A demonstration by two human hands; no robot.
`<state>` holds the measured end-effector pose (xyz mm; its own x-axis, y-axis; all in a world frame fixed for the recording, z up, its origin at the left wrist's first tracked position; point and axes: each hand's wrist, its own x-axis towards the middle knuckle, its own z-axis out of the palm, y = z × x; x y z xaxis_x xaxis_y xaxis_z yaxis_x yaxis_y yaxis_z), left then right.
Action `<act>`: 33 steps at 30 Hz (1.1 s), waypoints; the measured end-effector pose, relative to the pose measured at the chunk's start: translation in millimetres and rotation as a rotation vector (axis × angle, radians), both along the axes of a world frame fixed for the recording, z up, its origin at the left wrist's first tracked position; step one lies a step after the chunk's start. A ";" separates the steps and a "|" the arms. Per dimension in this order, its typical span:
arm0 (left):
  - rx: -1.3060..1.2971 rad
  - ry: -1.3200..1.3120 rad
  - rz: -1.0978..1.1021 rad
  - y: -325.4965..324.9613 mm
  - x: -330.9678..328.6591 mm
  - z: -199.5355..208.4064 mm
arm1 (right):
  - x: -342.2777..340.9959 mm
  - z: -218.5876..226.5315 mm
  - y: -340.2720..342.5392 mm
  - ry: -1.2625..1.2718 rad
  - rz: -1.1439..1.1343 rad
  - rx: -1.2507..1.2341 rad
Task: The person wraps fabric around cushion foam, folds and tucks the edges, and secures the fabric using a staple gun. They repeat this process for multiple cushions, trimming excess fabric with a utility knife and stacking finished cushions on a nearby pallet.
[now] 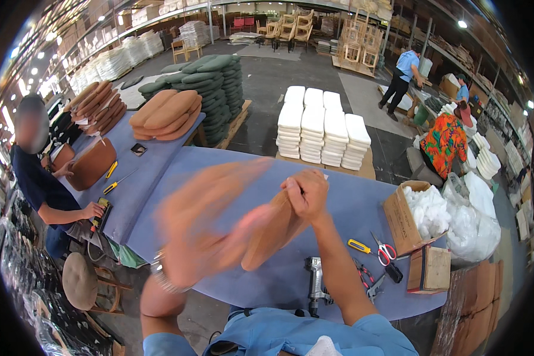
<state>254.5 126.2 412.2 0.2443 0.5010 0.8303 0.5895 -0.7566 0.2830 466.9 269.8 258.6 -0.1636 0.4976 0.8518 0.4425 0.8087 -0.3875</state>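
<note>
My right hand (307, 193) pinches the upper end of a brown cushion (273, 234), holding it tilted above the blue-covered surface (356, 207) in front of me. My left hand (210, 219) is spread and badly blurred just beside it; I cannot tell whether it touches the cushion. Near my right forearm lie a silver pneumatic tool (316, 282), a yellow-handled screwdriver (358, 245) and red-handled scissors (386, 254). At the right end, a cardboard box (400, 219) bulges with white stuffing (428, 210).

To my left, a co-worker (32, 172) stands at another blue surface (154, 160), which bears a pile of brown cushions (165, 113). Beyond, on the warehouse floor (255, 83), stand stacked green cushions (216, 89) and white pads (323, 127). Wooden chair frames (288, 26) stand farther back, and a person in a blue shirt (406, 65) leans forward at upper right.
</note>
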 end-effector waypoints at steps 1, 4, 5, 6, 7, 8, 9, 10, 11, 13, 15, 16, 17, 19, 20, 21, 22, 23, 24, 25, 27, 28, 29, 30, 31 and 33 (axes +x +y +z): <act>-0.051 0.016 -0.032 26.3 11.0 -25.5 | -0.6 -3.8 10.5 0.030 -0.005 -0.008; -0.424 -0.023 -0.051 77.8 42.0 -108.1 | -0.4 -2.5 35.2 0.036 -0.031 -0.032; -0.462 -0.123 -0.001 86.0 48.4 -131.0 | -1.3 -1.0 41.7 0.029 -0.040 -0.043; -0.497 -0.224 0.047 89.7 53.8 -152.5 | -2.3 2.7 44.4 0.057 -0.007 -0.088; -0.537 -0.325 0.079 91.3 61.8 -170.6 | 3.1 -0.5 48.0 0.066 -0.016 -0.114; -0.532 -0.321 0.115 89.9 68.8 -180.8 | 8.7 -4.4 54.4 0.078 -0.024 -0.137; -0.528 -0.319 0.143 87.9 76.5 -190.1 | 16.9 -7.5 60.1 0.088 -0.040 -0.159; -0.535 -0.319 0.178 81.7 82.6 -203.1 | 26.1 -13.4 62.4 0.115 -0.027 -0.203; -0.543 -0.293 0.185 76.2 84.8 -218.8 | 35.9 -18.6 64.0 0.143 -0.014 -0.247; -0.538 -0.247 0.201 69.6 84.9 -251.8 | 51.3 -22.3 69.1 0.176 -0.023 -0.302; -0.501 -0.173 0.264 58.4 76.5 -287.7 | 62.6 -29.5 65.8 0.207 -0.075 -0.338; -0.479 -0.133 0.289 51.8 69.8 -306.8 | 65.9 -30.2 58.1 0.205 -0.085 -0.329; -0.488 -0.088 0.304 45.4 60.0 -328.3 | 65.3 -28.9 50.5 0.206 -0.088 -0.312; -0.512 -0.060 0.299 28.7 38.8 -374.9 | 73.3 -26.9 37.6 0.206 -0.095 -0.265; -0.530 -0.075 0.286 20.7 26.4 -397.9 | 76.5 -28.4 31.9 0.208 -0.092 -0.239; -0.660 -0.102 0.277 12.1 13.2 -419.9 | 78.2 -30.4 26.7 0.211 -0.087 -0.216; -0.793 -0.129 0.266 5.2 0.7 -440.5 | 80.7 -31.2 21.5 0.229 -0.074 -0.199; -0.930 -0.157 0.261 2.2 -9.0 -455.0 | 82.0 -32.7 15.4 0.247 -0.058 -0.187; -0.947 -0.162 0.249 4.3 -12.4 -464.4 | 84.0 -32.6 8.0 0.258 -0.044 -0.176; -0.961 -0.172 0.246 6.4 -16.8 -472.5 | 82.5 -31.7 2.0 0.237 -0.059 -0.167; -0.984 -0.217 0.222 15.3 -24.3 -486.7 | 77.4 -30.3 -10.9 0.194 -0.088 -0.156; -0.997 -0.247 0.206 19.3 -25.5 -487.9 | 73.9 -28.7 -17.4 0.175 -0.098 -0.145; -1.009 -0.280 0.194 16.2 -28.7 -488.8 | 68.4 -24.6 -21.8 0.156 -0.105 -0.135; -0.989 -0.260 0.224 12.3 -33.4 -488.0 | 62.7 -19.7 -23.7 0.139 -0.112 -0.112; -0.967 -0.242 0.258 5.5 -39.5 -487.6 | 57.7 -17.1 -29.0 0.166 -0.103 -0.134; -0.945 -0.223 0.300 -2.2 -60.6 -470.2 | 53.2 -13.9 -35.6 0.217 -0.085 -0.163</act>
<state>193.9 124.0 -58.0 -0.1118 0.9910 0.0736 0.5791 0.0048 0.8153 520.0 234.2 244.7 0.0620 0.6349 0.7701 0.3987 0.6916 -0.6023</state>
